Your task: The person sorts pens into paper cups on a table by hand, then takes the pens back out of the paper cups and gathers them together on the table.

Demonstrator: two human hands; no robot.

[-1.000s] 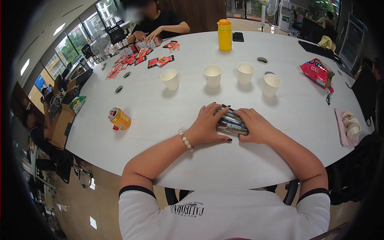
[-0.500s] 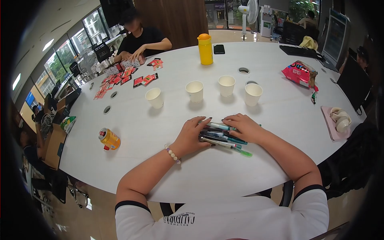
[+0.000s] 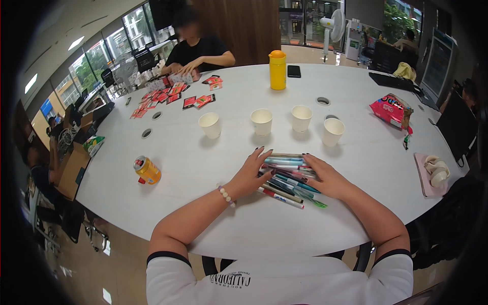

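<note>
A loose pile of pens and markers (image 3: 290,184) lies on the white table in front of me, with several colours of barrels and caps among them. My left hand (image 3: 250,173) rests at the pile's left end, its thumb apart from the fingers and touching the pens. At the right end, my right hand (image 3: 325,178) has its fingers stretched over the barrels. Beyond the pile stand white paper cups, the leftmost cup (image 3: 210,125) set a little apart, then a second cup (image 3: 261,122), a third cup (image 3: 301,119) and the rightmost cup (image 3: 333,132).
A yellow drink can (image 3: 147,170) stands at left. Behind the cups are a yellow bottle (image 3: 277,71) and a phone (image 3: 294,71). A pink snack bag (image 3: 390,110) and headphones (image 3: 437,172) lie at right. Across the table, a person handles red packets (image 3: 170,93).
My hands have shifted over the pens, and the pile is spread differently, with a red-and-white marker now showing at the near side. The camera view has turned slightly left.
</note>
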